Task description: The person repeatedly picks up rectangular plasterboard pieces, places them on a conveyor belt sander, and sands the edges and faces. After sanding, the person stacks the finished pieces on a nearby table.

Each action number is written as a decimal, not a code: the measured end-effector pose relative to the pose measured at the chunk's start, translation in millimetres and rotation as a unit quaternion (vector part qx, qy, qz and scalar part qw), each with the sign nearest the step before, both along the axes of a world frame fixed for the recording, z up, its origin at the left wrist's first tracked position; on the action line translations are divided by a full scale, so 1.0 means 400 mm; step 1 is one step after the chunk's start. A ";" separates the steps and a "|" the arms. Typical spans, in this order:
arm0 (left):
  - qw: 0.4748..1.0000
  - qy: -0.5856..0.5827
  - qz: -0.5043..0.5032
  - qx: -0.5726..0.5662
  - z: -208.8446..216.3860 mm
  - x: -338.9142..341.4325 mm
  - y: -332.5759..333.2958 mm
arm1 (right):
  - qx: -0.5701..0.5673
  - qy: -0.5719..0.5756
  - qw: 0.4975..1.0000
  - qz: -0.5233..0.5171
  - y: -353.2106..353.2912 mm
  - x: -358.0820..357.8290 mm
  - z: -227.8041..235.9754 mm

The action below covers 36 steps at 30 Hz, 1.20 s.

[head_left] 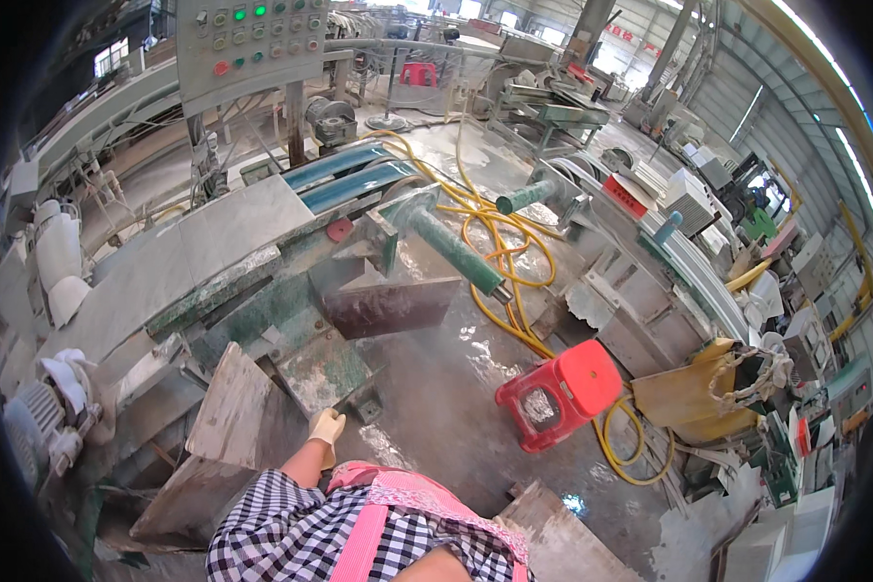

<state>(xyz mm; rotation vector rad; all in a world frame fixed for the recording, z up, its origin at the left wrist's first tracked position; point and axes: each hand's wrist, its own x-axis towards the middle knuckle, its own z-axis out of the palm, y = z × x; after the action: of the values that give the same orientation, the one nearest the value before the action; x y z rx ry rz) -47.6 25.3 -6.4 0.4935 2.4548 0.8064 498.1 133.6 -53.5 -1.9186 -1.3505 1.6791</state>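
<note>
My left hand [327, 427], in a pale cream glove, hangs low beside the machine with its fingers curled. Anything inside those fingers is hidden. Just ahead of it is the corner of a worn green metal base [327, 376]. A weathered board [231, 403] leans to the left of the hand, and a dark brown board [390, 306] stands on edge farther ahead. Of my right arm only a bit of bare skin [435, 565] shows at the lower edge; my right hand is out of the picture.
A red plastic stool [592, 373] stands to the right on the wet floor. Yellow hose [538, 262] lies coiled behind it. A button panel [252, 48] rises at upper left, above blue belts [364, 184]. A green roller [456, 254] juts across the middle. Stacked slabs [689, 199] stand farther right.
</note>
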 end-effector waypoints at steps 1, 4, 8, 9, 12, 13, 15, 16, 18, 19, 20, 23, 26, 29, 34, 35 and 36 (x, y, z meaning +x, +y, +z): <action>1.000 0.015 -0.001 -0.004 -0.007 -0.028 -0.006 | 0.003 0.030 0.999 -0.030 0.029 -0.044 0.020; 0.998 0.060 0.026 -0.023 -0.038 -0.105 -0.042 | 0.001 0.032 0.999 -0.015 0.102 -0.178 0.071; 0.994 0.060 0.080 -0.032 -0.092 -0.164 -0.128 | -0.041 0.026 0.998 0.039 0.192 -0.276 0.123; 0.994 0.041 0.093 -0.042 -0.107 -0.168 -0.148 | -0.021 0.034 0.998 0.046 0.209 -0.291 0.125; 0.994 0.051 0.075 -0.063 -0.142 -0.169 -0.206 | 0.006 0.016 0.997 0.069 0.268 -0.331 0.110; 0.993 0.061 0.075 -0.066 -0.150 -0.166 -0.228 | 0.002 -0.010 0.995 0.102 0.293 -0.346 0.100; 0.993 0.052 0.085 -0.067 -0.167 -0.161 -0.255 | -0.011 -0.022 0.994 0.109 0.356 -0.385 0.084; 0.991 0.039 0.103 -0.080 -0.175 -0.162 -0.264 | -0.042 -0.024 0.996 0.081 0.389 -0.409 0.078; 0.987 0.035 0.122 -0.096 -0.189 -0.165 -0.274 | 0.036 -0.056 0.984 0.166 0.474 -0.458 0.085; 0.986 0.060 0.118 -0.098 -0.196 -0.171 -0.269 | 0.061 -0.062 0.978 0.191 0.521 -0.487 0.094; 0.980 0.080 0.118 -0.138 -0.201 -0.172 -0.264 | 0.090 -0.062 0.969 0.222 0.563 -0.510 0.108; 0.957 0.145 -0.025 -0.249 -0.198 -0.185 -0.212 | 0.108 -0.092 0.942 0.303 0.732 -0.610 0.150; 0.924 0.264 -0.175 -0.214 -0.166 -0.139 -0.129 | 0.095 -0.154 0.897 0.404 0.906 -0.683 0.187; 0.986 0.116 0.016 -0.117 -0.108 -0.093 0.007 | 0.025 -0.029 0.944 0.328 1.040 -0.724 0.205; 0.944 0.018 0.329 -0.003 0.002 0.031 0.179 | -0.041 0.007 0.945 0.326 1.134 -0.699 0.186; 0.942 0.028 0.334 -0.019 0.021 0.067 0.178 | -0.056 -0.008 0.943 0.329 1.137 -0.689 0.175; 0.938 0.038 0.343 -0.031 0.039 0.101 0.181 | -0.092 -0.037 0.939 0.329 1.151 -0.680 0.162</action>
<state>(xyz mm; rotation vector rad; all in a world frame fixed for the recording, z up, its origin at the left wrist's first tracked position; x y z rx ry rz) -7.3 97.5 9.4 -0.4008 2.7324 0.9722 226.1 594.1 11.2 -1.7380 -2.1015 2.0926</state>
